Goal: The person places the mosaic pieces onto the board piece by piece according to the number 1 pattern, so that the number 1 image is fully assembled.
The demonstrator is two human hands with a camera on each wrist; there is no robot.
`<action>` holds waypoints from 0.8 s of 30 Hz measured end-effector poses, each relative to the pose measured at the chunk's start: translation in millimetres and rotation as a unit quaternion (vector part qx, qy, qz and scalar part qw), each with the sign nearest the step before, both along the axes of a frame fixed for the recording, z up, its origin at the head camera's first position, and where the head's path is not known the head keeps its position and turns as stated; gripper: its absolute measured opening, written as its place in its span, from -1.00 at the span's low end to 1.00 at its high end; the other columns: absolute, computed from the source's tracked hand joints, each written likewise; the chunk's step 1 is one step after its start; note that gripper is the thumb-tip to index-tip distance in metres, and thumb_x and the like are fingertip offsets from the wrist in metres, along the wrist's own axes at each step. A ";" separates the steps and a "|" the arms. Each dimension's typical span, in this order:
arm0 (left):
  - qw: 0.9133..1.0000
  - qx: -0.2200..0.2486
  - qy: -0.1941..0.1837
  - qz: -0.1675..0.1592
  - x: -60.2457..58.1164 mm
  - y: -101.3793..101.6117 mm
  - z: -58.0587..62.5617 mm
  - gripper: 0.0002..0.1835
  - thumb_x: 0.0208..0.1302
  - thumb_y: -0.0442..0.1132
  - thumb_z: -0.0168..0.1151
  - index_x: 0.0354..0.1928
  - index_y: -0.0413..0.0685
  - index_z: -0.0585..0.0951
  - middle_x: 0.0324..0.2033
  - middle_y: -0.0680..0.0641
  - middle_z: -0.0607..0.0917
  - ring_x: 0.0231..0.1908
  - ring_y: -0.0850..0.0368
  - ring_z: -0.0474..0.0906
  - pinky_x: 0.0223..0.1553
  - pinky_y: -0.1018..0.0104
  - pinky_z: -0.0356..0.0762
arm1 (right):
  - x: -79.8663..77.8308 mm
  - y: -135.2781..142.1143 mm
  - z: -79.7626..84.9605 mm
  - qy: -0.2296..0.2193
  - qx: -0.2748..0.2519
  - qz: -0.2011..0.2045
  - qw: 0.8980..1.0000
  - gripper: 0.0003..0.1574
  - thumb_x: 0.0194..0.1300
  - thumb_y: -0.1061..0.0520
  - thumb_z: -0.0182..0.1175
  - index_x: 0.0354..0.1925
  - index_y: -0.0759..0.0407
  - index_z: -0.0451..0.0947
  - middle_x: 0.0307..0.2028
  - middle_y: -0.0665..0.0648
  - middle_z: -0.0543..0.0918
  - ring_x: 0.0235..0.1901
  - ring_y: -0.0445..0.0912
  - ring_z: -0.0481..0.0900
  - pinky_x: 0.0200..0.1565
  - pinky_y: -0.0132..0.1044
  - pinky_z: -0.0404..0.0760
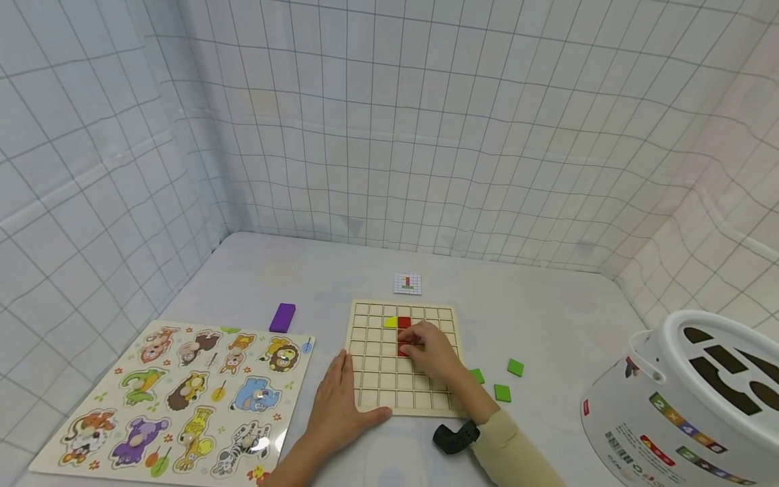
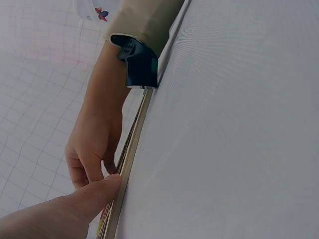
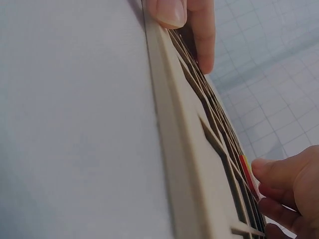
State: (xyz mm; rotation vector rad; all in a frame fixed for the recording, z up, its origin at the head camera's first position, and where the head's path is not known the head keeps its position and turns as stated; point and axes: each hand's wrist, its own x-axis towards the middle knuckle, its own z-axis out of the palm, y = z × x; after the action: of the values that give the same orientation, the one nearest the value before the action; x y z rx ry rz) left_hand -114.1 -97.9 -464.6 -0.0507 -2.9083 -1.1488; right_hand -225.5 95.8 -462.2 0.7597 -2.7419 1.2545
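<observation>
A wooden grid board (image 1: pixel 374 382) lies in front of me. My left hand (image 1: pixel 336 412) rests at its near left corner, fingers straight along the left side. In the left wrist view the left thumb (image 2: pixel 107 188) touches the board's near edge. My right hand (image 1: pixel 433 353) reaches over the grid, curled thumb and fingertips pinching at a red square tile (image 3: pixel 247 174), which they partly cover. Above the fingertips another red tile (image 1: pixel 404 322) sits in a cell beside a yellow tile (image 1: pixel 391 322) with a rounded corner.
A small pattern card (image 1: pixel 407 283) lies beyond the board. Green tiles (image 1: pixel 502 393) are scattered to its right. An animal puzzle board (image 1: pixel 201 379) and a purple block (image 1: pixel 282 317) lie left. A white bucket (image 1: pixel 621 412) stands at right.
</observation>
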 end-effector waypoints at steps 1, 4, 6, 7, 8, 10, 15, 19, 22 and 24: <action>1.000 0.000 -0.001 0.000 0.0 0.1 -0.2 0.36 -0.13 0.29 0.48 0.45 -0.49 -0.01 0.46 -0.39 -0.03 0.45 -0.31 -0.12 0.38 -0.22 -0.05 | 0.3 0.8 0.5 -0.001 -0.001 -0.002 1.000 -0.84 0.27 0.25 0.30 -0.15 0.13 0.66 -0.22 -0.02 0.60 -0.18 -0.12 0.56 -0.09 -0.22 0.60; 1.000 -0.001 -0.003 0.000 -0.1 0.1 -0.7 0.36 -0.12 0.30 0.48 0.45 -0.48 -0.02 0.47 -0.38 -0.03 0.45 -0.31 -0.13 0.38 -0.23 -0.05 | 1.1 4.3 1.8 -0.002 -0.005 -0.006 1.000 -0.86 0.28 0.25 0.29 -0.16 0.12 0.66 -0.21 -0.02 0.62 -0.18 -0.11 0.57 -0.11 -0.22 0.60; 1.000 -0.002 -0.004 0.001 -0.1 0.0 -0.8 0.36 -0.12 0.30 0.47 0.45 -0.47 -0.02 0.47 -0.38 -0.03 0.45 -0.31 -0.13 0.38 -0.23 -0.05 | 1.4 7.5 2.3 -0.004 -0.011 -0.007 1.000 -0.87 0.29 0.24 0.29 -0.17 0.13 0.66 -0.21 -0.03 0.63 -0.17 -0.10 0.58 -0.11 -0.21 0.60; 1.000 -0.002 -0.004 0.001 -0.1 0.0 -0.8 0.36 -0.12 0.30 0.47 0.45 -0.47 -0.02 0.47 -0.38 -0.03 0.45 -0.31 -0.13 0.38 -0.23 -0.05 | 1.7 9.5 2.5 -0.008 -0.015 -0.007 1.000 -0.88 0.29 0.24 0.28 -0.17 0.14 0.65 -0.20 -0.02 0.63 -0.17 -0.10 0.58 -0.10 -0.21 0.61; 1.000 -0.002 -0.004 0.001 -0.2 -0.1 -0.9 0.36 -0.12 0.30 0.47 0.45 -0.47 -0.02 0.47 -0.38 -0.03 0.45 -0.31 -0.12 0.38 -0.23 -0.05 | 2.1 11.3 3.0 -0.014 -0.021 -0.007 1.000 -0.88 0.29 0.25 0.28 -0.17 0.14 0.65 -0.20 -0.02 0.63 -0.16 -0.09 0.59 -0.10 -0.21 0.61; 1.000 -0.002 -0.003 0.002 -0.2 -0.1 -0.9 0.36 -0.13 0.30 0.48 0.45 -0.47 -0.01 0.47 -0.38 -0.02 0.45 -0.31 -0.12 0.38 -0.23 -0.05 | 2.8 15.0 4.0 -0.020 -0.028 -0.011 0.999 -0.88 0.30 0.25 0.28 -0.17 0.15 0.64 -0.21 -0.02 0.63 -0.16 -0.08 0.59 -0.09 -0.20 0.61; 1.000 -0.001 0.001 0.002 -0.4 -0.2 -1.1 0.35 -0.13 0.29 0.48 0.45 -0.47 -0.01 0.46 -0.38 -0.01 0.44 -0.31 -0.11 0.38 -0.22 -0.04 | 4.1 23.9 5.9 -0.016 -0.034 -0.034 0.999 -0.87 0.27 0.28 0.29 -0.19 0.16 0.65 -0.25 -0.03 0.64 -0.22 -0.10 0.59 -0.17 -0.24 0.61; 1.000 -0.002 0.001 0.002 -0.5 -0.1 -1.6 0.35 -0.12 0.29 0.48 0.46 -0.46 -0.01 0.46 -0.37 -0.01 0.45 -0.31 -0.11 0.38 -0.22 -0.04 | 5.5 31.4 7.2 -0.021 -0.033 -0.051 0.998 -0.88 0.25 0.27 0.31 -0.20 0.17 0.65 -0.28 -0.05 0.62 -0.24 -0.14 0.55 -0.18 -0.25 0.60; 1.000 -0.002 0.001 0.003 -0.6 0.2 -2.3 0.35 -0.12 0.29 0.48 0.46 -0.46 0.00 0.46 -0.37 -0.01 0.44 -0.31 -0.11 0.38 -0.23 -0.04 | 7.4 37.3 8.7 -0.029 -0.031 -0.067 0.997 -0.89 0.27 0.26 0.30 -0.20 0.16 0.66 -0.29 -0.05 0.61 -0.24 -0.14 0.53 -0.17 -0.22 0.58; 1.000 -0.002 0.002 0.003 -0.5 0.4 -2.6 0.34 -0.13 0.28 0.48 0.46 -0.46 0.00 0.46 -0.37 -0.01 0.44 -0.31 -0.11 0.37 -0.23 -0.04 | 8.4 41.6 8.8 -0.029 -0.031 -0.077 0.996 -0.90 0.27 0.26 0.29 -0.21 0.16 0.66 -0.29 -0.05 0.60 -0.24 -0.14 0.53 -0.18 -0.21 0.58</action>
State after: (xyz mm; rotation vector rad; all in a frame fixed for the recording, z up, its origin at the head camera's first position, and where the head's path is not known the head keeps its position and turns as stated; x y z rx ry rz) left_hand -114.6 -97.5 -467.2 -0.0444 -2.9058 -1.1397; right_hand -217.1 137.4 -453.4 0.5046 -2.7303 1.3413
